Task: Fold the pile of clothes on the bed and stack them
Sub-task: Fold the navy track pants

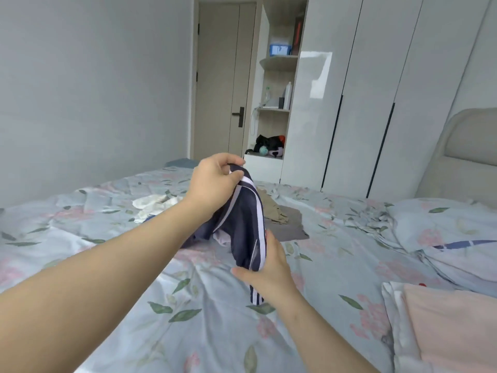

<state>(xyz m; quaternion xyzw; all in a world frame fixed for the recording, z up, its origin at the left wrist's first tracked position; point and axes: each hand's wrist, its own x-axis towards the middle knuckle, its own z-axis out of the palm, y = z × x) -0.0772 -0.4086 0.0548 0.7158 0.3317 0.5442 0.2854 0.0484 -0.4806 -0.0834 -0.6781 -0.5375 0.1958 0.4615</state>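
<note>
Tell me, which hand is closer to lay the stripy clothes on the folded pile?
Probably the right hand: it grips the navy garment low, nearest the folded stack; the left hand pinches it high.

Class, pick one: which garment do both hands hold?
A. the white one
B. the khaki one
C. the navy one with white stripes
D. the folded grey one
C: the left hand pinches the top of the navy garment and the right hand grips its lower end.
</note>
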